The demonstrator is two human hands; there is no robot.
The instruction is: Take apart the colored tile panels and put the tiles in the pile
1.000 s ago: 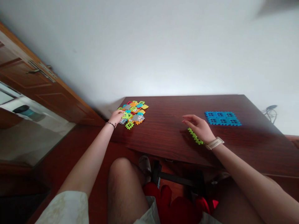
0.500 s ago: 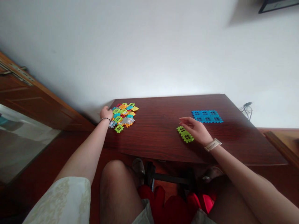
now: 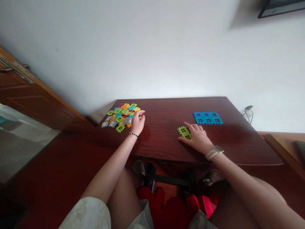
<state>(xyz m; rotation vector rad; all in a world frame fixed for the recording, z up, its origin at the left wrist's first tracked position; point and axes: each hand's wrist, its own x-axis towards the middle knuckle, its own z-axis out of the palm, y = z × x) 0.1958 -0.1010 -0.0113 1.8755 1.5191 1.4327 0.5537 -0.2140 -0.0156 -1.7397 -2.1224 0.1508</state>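
1. Work surface: dark wooden desk [image 3: 162, 136], set against a white wall [image 3: 152, 57].
2. Left hand [image 3: 138, 123]: at the desk's 9 o'clock, just beside a pile of toothed pieces [image 3: 124, 112] and on the pile's 3 o'clock side. Fingers curled, with a narrow gap between thumb and forefinger. Whether a piece is held between them cannot be told. Dark bracelet [image 3: 132, 135] on the wrist.
3. Right hand [image 3: 199, 137]: at the desk's 4 o'clock, palm down, thumb and forefinger spread wide about a green panel [image 3: 185, 133]. Forefinger lies by the panel's 12 o'clock edge, thumb by its 7 o'clock edge; firm contact cannot be confirmed. Pale-strapped watch [image 3: 212, 153] on the wrist.
4. Green panel: flat on the desk, window openings visible, its 4 o'clock end partly hidden by the right hand.
5. Blue panel [image 3: 208, 118]: flat at the desk's 2 o'clock, apart from the green panel. Six window openings, in two rows of three.
6. Pile: at the desk's 10 o'clock; green, yellow, orange, blue, red and grey pieces overlapping.
7. Surroundings: wooden door [image 3: 33, 95] at 9 o'clock; dark cable [image 3: 248, 108] beyond the desk at 2 o'clock.
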